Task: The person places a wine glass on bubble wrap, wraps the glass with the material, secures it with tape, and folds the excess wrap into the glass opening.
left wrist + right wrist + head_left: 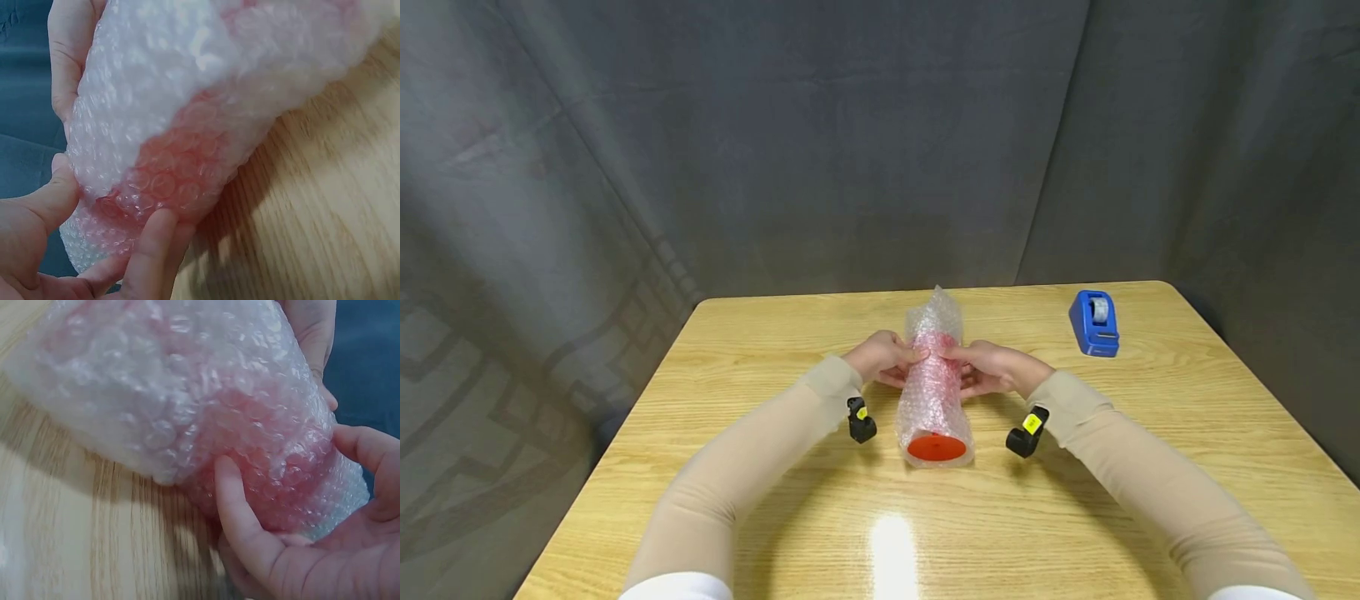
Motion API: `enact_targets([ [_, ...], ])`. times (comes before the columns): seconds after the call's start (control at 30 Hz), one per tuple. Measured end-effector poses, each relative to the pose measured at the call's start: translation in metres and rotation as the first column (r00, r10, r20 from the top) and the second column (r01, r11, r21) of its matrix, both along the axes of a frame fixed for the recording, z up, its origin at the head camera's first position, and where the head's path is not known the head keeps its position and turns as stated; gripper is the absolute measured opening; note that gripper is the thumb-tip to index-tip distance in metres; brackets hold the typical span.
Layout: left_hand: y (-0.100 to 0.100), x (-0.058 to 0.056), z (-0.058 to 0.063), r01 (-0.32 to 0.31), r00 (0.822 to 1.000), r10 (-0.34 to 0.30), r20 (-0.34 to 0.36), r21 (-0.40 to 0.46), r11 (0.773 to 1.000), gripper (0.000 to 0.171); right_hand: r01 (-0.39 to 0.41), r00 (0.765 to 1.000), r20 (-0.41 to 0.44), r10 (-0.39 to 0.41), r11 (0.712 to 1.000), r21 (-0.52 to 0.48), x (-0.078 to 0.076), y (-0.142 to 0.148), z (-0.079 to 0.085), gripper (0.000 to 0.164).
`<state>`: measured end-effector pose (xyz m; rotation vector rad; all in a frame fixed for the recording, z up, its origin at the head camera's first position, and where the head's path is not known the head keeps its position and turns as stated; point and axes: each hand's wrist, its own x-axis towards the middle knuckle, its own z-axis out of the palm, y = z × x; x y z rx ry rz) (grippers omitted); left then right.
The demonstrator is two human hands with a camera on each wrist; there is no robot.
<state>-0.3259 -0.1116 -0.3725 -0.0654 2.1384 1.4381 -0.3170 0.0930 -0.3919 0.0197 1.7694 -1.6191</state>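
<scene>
A red object wrapped in clear bubble wrap (934, 400) lies on the table, its long side pointing away from me. Its flat round red end (936, 448) shows at the near opening of the wrap; loose wrap sticks out at the far end. My left hand (886, 358) grips the roll from the left, thumb on top and fingers along the side. From the right, my right hand (996, 368) grips it the same way. Close up in the left wrist view, the bubble wrap (156, 112) shows red through it between thumb and fingers. The object's full shape is hidden.
A blue tape dispenser (1094, 323) with a roll of clear tape stands at the back right of the wooden table (775, 350). Dark grey curtains (865, 150) hang behind the table and at both sides.
</scene>
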Motion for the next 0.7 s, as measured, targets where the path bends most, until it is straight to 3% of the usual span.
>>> enact_targets([
  [0.3,0.003,0.003,0.003,-0.013,0.999,0.014,-0.04,0.024,1.0,0.027,0.028,0.993,0.118,-0.012,0.992,-0.127,-0.005,0.005,-0.005,0.032],
  [0.57,0.009,0.005,0.004,-0.026,0.997,0.03,-0.073,0.05,0.998,0.037,0.004,0.998,0.063,-0.004,1.0,-0.003,-0.006,0.011,-0.002,0.029],
  [0.7,0.011,0.006,0.004,-0.011,0.995,0.014,-0.099,0.028,1.0,0.034,-0.01,0.998,0.054,0.01,1.0,-0.007,-0.006,0.011,-0.001,0.035],
])
